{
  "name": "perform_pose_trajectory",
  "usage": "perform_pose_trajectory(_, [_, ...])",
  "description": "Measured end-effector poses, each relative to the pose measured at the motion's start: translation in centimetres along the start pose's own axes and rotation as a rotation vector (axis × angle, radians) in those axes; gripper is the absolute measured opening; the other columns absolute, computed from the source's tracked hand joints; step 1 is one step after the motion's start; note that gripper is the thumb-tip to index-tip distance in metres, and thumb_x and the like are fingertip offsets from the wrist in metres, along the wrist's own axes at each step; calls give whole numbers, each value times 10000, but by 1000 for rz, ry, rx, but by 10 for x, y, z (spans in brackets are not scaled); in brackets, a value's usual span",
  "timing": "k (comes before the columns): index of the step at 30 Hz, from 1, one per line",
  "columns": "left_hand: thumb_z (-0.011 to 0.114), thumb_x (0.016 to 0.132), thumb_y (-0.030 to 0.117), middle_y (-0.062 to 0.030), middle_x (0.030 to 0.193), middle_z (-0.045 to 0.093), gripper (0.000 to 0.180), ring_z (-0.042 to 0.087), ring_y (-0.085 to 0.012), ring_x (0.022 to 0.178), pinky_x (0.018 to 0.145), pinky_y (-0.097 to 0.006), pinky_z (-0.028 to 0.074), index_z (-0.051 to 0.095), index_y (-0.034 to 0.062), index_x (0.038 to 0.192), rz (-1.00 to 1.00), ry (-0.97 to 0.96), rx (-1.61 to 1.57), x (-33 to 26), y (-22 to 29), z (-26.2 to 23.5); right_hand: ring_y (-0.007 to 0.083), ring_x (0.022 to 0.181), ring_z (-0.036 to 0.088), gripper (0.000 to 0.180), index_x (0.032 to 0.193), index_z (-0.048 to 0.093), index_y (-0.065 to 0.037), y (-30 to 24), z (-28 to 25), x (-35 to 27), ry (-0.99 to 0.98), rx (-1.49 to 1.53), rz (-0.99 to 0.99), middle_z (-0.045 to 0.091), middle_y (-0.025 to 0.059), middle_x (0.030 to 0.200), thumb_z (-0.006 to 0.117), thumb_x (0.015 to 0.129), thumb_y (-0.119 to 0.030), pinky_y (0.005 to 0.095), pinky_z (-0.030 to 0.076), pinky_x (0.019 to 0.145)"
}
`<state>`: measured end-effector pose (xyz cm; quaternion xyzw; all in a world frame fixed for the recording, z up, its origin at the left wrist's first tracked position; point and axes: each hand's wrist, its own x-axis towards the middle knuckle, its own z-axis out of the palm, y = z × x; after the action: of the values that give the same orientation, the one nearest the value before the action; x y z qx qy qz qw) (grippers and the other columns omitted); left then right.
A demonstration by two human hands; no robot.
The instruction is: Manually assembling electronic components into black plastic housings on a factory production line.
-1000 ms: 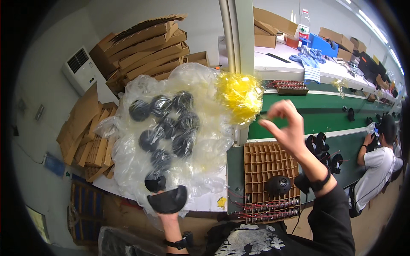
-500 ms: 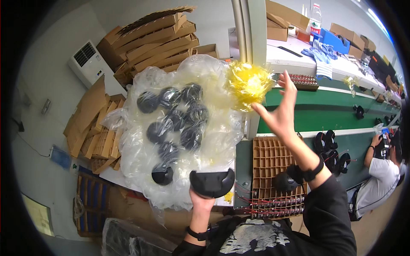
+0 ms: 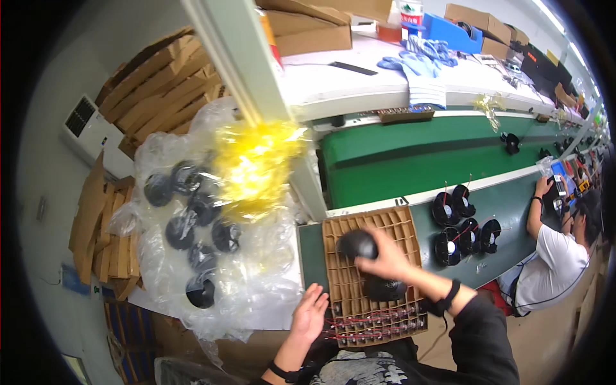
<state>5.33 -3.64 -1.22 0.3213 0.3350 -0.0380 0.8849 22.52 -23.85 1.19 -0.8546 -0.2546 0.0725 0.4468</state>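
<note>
A rounded black shell [image 3: 357, 246] is in the grip of my right hand [image 3: 385, 258], over the brown cardboard divider tray [image 3: 343, 276]. Beneath that wrist, a second black shell [image 3: 384, 289] sits on the tray. Off the tray's near left side is my left hand [image 3: 310, 314], empty, its fingers stretched out. Red-wired small parts [image 3: 378, 324] fill the tray's near rows. To the left, several black shells [image 3: 180, 231] lie under or among clear plastic film [image 3: 269, 269]. A bunch of shiny yellow strips [image 3: 260, 170] hangs by the post.
Several black shells with wires [image 3: 448, 246] stand on the dark green bench, right of the tray. Beyond runs a green conveyor [image 3: 391, 160], below a white shelf [image 3: 314, 83]. A co-worker [image 3: 555, 256] sits at the right. Cardboard stacks [image 3: 163, 90] rise at the far left.
My left hand no longer holds a black shell and is now empty. My right hand came down from beside the yellow strips and grips a black shell. The view swung right.
</note>
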Motion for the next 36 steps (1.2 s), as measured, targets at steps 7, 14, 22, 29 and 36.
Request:
perform_pose_trajectory(7, [491, 930, 212, -123, 1229, 541, 360, 520, -256, 1096, 968, -380, 406, 494, 35, 1244, 56, 69, -65, -23, -7, -26, 419, 1124, 469, 855, 1343, 354, -50, 205, -60, 160, 536, -254, 238, 455, 253, 1232, 765, 665, -373, 465, 414, 956])
perform_pose_trajectory(14, [480, 932, 181, -117, 1166, 573, 278, 532, -254, 1073, 922, -371, 417, 537, 48, 1170, 82, 233, -126, -56, -19, -55, 412, 1249, 386, 823, 1402, 330, -158, 295, -50, 207, 293, -500, 701, 332, 227, 1399, 768, 728, -336, 472, 372, 1015])
perform_pose_trajectory(22, [503, 929, 196, -90, 1115, 590, 262, 552, -231, 1017, 892, -358, 428, 547, 64, 1152, 92, 194, -125, -49, -5, -55, 371, 1225, 437, 740, 1357, 389, -64, 193, -75, 118, 153, -236, 32, 438, 214, 1344, 752, 746, -272, 401, 373, 1018])
perform_pose_trajectory(29, [509, 932, 212, -73, 1088, 591, 252, 548, -217, 989, 881, -346, 424, 560, 69, 1133, -15, 21, -168, -23, -3, -54, 418, 1253, 363, 1034, 1409, 325, -159, 72, -1, -100, -487, -502, -140, 339, 190, 1384, 865, 547, -344, 500, 322, 1045])
perform_pose_trajectory(36, [507, 932, 218, -102, 1145, 575, 307, 535, -233, 1062, 931, -355, 408, 513, 48, 1188, -21, -232, 52, -22, 4, -50, 233, 1164, 491, 654, 1357, 360, -18, 8, 24, -126, -37, 845, 399, 472, 164, 1307, 669, 818, -219, 375, 385, 1014])
